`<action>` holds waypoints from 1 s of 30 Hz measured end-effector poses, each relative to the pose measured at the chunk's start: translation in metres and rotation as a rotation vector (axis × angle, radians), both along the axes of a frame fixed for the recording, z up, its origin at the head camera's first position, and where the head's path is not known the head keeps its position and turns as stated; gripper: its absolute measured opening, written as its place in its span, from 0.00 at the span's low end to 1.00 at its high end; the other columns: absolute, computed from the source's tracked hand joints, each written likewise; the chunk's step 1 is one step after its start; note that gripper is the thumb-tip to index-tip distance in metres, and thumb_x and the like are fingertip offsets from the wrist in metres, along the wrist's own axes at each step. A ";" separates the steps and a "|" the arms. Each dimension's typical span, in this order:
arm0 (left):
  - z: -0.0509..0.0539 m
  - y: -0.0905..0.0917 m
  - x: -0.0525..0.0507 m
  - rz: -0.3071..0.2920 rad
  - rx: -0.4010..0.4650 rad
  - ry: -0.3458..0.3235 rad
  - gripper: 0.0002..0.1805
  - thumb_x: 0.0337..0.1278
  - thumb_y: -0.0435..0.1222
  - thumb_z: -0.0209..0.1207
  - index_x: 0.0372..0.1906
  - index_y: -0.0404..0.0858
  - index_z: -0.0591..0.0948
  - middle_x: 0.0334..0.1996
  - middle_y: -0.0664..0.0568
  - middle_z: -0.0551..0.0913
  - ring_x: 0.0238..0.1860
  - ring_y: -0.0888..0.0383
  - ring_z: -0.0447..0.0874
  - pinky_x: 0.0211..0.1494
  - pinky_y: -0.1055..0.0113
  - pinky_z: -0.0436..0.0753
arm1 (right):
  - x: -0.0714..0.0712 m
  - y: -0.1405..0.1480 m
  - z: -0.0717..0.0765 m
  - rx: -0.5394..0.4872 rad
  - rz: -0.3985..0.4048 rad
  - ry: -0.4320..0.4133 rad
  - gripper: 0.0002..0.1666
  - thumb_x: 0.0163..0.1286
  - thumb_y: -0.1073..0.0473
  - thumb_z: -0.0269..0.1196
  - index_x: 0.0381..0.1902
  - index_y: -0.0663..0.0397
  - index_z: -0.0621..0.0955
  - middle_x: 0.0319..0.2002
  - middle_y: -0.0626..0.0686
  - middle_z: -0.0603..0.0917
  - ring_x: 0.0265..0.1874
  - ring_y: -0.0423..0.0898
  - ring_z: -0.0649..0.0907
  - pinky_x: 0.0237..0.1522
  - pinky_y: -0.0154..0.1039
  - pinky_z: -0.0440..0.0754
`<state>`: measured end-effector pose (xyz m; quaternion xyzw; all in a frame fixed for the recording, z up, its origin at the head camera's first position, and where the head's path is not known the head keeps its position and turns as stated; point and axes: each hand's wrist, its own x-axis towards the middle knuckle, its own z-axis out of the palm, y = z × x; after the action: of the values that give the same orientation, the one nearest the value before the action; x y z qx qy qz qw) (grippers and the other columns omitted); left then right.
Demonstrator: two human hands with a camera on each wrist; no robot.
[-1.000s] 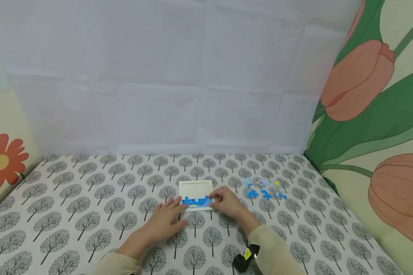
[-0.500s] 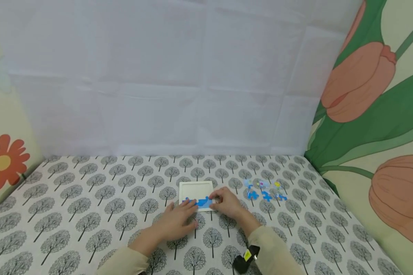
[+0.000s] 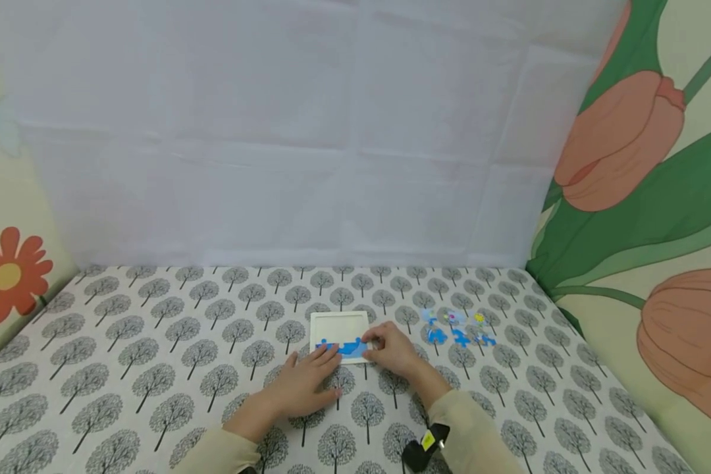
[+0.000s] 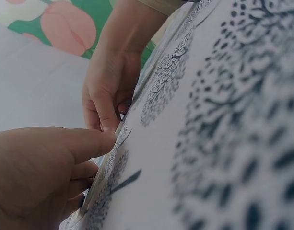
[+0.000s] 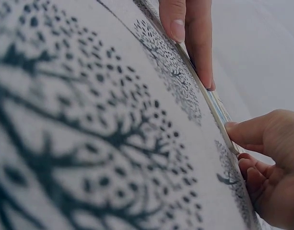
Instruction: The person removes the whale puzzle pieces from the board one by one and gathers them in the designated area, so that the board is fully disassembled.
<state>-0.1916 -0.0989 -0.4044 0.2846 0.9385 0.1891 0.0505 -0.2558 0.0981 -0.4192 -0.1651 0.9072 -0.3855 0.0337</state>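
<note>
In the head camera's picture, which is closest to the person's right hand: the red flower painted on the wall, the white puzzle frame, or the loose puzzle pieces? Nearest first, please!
Starting from the right hand:
1. White puzzle frame: touching the hand, on its left.
2. Loose puzzle pieces: a little way off to its right.
3. Painted red flower: at the picture's far left.

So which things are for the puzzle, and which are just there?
For the puzzle:
white frame
blue pieces inside it
loose pieces to the right

Just there, it seems:
tree-print cloth
white sheet behind
painted flowers
black thing with a yellow patch; I can't tell what
</note>
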 end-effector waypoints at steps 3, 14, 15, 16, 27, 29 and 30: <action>-0.001 0.000 0.000 -0.003 0.003 0.015 0.33 0.55 0.48 0.50 0.61 0.33 0.61 0.63 0.46 0.55 0.63 0.47 0.47 0.54 0.37 0.42 | 0.000 0.001 0.000 -0.010 0.005 0.005 0.10 0.50 0.62 0.65 0.33 0.53 0.81 0.30 0.48 0.68 0.23 0.43 0.67 0.24 0.35 0.66; -0.007 0.000 0.000 0.003 -0.004 0.045 0.33 0.54 0.48 0.50 0.61 0.33 0.61 0.63 0.46 0.55 0.63 0.47 0.46 0.54 0.38 0.42 | 0.000 0.002 -0.001 -0.020 0.021 0.001 0.10 0.51 0.61 0.64 0.34 0.53 0.80 0.29 0.48 0.68 0.23 0.43 0.67 0.25 0.35 0.66; -0.007 0.000 0.000 0.003 -0.004 0.046 0.33 0.54 0.48 0.50 0.62 0.33 0.61 0.63 0.46 0.55 0.63 0.47 0.46 0.54 0.38 0.42 | 0.000 0.001 -0.001 -0.017 0.018 -0.001 0.10 0.51 0.61 0.64 0.34 0.53 0.80 0.29 0.48 0.68 0.23 0.43 0.67 0.25 0.35 0.66; -0.007 0.000 0.000 0.001 -0.006 0.048 0.33 0.54 0.48 0.50 0.62 0.33 0.61 0.63 0.46 0.55 0.63 0.47 0.46 0.54 0.38 0.42 | 0.000 0.001 -0.001 -0.015 0.017 -0.001 0.10 0.51 0.61 0.64 0.34 0.52 0.80 0.29 0.48 0.68 0.23 0.43 0.67 0.25 0.35 0.66; -0.008 -0.001 0.000 -0.005 -0.018 0.034 0.34 0.55 0.48 0.50 0.63 0.34 0.59 0.64 0.46 0.53 0.63 0.47 0.45 0.55 0.38 0.41 | 0.001 0.000 0.001 0.012 0.015 0.002 0.08 0.52 0.61 0.63 0.33 0.52 0.79 0.31 0.48 0.67 0.24 0.43 0.66 0.25 0.35 0.66; -0.008 -0.001 0.001 -0.004 -0.020 0.029 0.34 0.55 0.49 0.50 0.63 0.35 0.59 0.64 0.47 0.53 0.64 0.47 0.44 0.55 0.38 0.40 | 0.001 -0.001 0.001 0.016 0.014 -0.001 0.09 0.52 0.61 0.63 0.33 0.52 0.79 0.31 0.48 0.67 0.24 0.43 0.66 0.26 0.35 0.66; -0.008 -0.001 0.001 -0.004 -0.019 0.028 0.34 0.55 0.49 0.50 0.63 0.35 0.59 0.64 0.47 0.52 0.64 0.47 0.44 0.55 0.38 0.40 | 0.001 -0.001 0.000 0.016 0.015 -0.003 0.09 0.52 0.61 0.63 0.33 0.52 0.79 0.31 0.48 0.67 0.24 0.43 0.66 0.26 0.35 0.66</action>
<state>-0.1908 -0.0997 -0.4119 0.2884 0.9403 0.1760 0.0407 -0.2547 0.0970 -0.4187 -0.1708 0.9090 -0.3782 0.0394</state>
